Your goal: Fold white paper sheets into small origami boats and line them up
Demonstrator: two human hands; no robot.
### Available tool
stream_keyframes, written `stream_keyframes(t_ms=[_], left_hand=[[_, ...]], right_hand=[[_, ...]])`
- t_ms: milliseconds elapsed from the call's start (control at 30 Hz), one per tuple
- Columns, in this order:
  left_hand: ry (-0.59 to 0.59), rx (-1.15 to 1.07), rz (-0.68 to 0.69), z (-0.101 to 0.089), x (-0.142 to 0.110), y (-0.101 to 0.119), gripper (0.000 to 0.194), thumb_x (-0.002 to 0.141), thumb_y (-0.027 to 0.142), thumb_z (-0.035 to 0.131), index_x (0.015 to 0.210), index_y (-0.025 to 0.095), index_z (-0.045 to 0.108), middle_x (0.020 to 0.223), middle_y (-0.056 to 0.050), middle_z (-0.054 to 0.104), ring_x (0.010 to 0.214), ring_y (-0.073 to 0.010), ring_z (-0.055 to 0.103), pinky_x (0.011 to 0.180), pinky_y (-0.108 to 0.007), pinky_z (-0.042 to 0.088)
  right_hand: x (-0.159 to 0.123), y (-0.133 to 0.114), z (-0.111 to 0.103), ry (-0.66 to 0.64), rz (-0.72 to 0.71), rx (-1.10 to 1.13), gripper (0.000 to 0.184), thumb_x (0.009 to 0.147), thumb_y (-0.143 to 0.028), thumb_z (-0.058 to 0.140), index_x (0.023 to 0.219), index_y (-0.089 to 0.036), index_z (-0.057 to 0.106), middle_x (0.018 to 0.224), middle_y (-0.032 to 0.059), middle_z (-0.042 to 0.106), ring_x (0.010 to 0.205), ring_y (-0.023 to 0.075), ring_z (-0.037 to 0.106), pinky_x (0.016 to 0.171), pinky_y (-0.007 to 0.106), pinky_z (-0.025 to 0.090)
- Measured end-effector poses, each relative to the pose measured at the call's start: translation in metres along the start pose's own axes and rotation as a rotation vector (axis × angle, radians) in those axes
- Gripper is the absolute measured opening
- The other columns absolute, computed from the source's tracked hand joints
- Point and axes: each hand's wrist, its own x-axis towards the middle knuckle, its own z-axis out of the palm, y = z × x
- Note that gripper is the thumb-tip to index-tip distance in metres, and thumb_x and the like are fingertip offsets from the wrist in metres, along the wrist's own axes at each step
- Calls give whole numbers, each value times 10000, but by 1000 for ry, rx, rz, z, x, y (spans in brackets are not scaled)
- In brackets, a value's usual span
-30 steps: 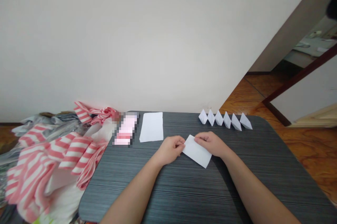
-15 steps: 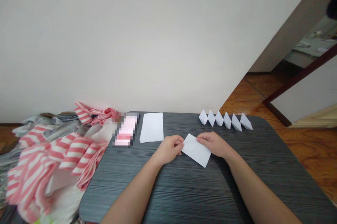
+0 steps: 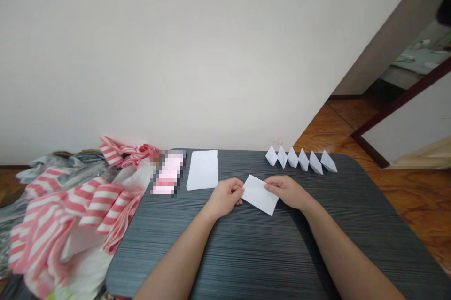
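A white folded sheet of paper [image 3: 260, 195] is held tilted above the dark table, one corner pointing away from me. My left hand [image 3: 228, 196] pinches its left corner between thumb and fingers. At the upper right edge, my right hand [image 3: 286, 191] grips the same paper, thumb on top and fingers partly hidden behind. Beyond my left hand lies a stack of white paper [image 3: 203, 170]. Several folded white paper shapes [image 3: 303, 160] stand in a row past my right hand, near the table's back edge.
The dark wood-grain table [image 3: 246, 262] stands against a pale wall [image 3: 211, 56]. A pixelated phone-like object [image 3: 169, 172] lies at its back left. Red-and-white striped cloth [image 3: 45, 225] and other fabrics are heaped on the left. Wooden floor [image 3: 412, 196] shows at right.
The paper has shifted slightly away from me and its near corner has risen or turned a little. Both hands keep hold of it.
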Motion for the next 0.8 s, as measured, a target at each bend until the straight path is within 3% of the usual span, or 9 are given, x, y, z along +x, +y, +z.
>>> stream_keyframes(t_ms=[567, 800], left_hand=[[27, -32, 53, -3, 3, -10, 173, 824, 307, 492, 861, 151, 556, 629, -12, 599, 542, -110, 563, 523, -213, 437], [37, -72, 64, -5, 3, -10, 159, 826, 290, 492, 871, 147, 543, 627, -16, 606, 538, -106, 555, 532, -216, 439]], right_hand=[[0, -1, 0, 37, 14, -7, 317, 865, -379, 454, 847, -143, 666, 658, 7, 579, 552, 115, 478, 518, 219, 359], [-2, 2, 0, 43, 27, 7, 355, 883, -412, 412, 774, -148, 622, 494, -37, 455, 446, 99, 418, 465, 217, 318]])
